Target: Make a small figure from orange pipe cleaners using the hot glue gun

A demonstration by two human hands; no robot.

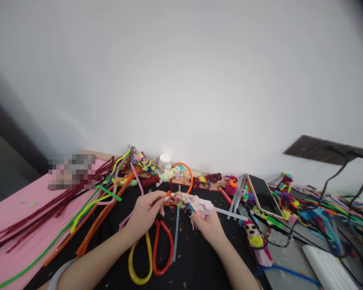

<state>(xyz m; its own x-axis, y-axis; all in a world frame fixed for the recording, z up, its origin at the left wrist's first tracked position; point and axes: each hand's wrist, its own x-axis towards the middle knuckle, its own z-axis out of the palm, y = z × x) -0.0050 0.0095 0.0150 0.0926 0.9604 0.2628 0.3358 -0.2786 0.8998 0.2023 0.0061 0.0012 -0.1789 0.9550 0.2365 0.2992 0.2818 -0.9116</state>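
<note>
My right hand (207, 223) is closed around a white hot glue gun (204, 206), its nozzle end pointing left. A translucent glue stick (230, 213) pokes out of the gun's back. Opposite it, my left hand (148, 207) pinches a small orange pipe cleaner piece (168, 194) close to the gun's front end; its full shape is partly hidden by the fingers. Scissors with one yellow and one red handle (171, 245) lie just below my left hand. Another glue stick (177, 229) lies on the black mat (196, 262) between my hands.
Dark red, orange and green pipe cleaners (87, 233) spread across the pink surface (15, 205) at left. A white jar (165, 162) stands near the wall. On the right are a phone (264, 195), a pipe cleaner doll (255, 239), black cables (358, 201) and a white power strip (329, 268).
</note>
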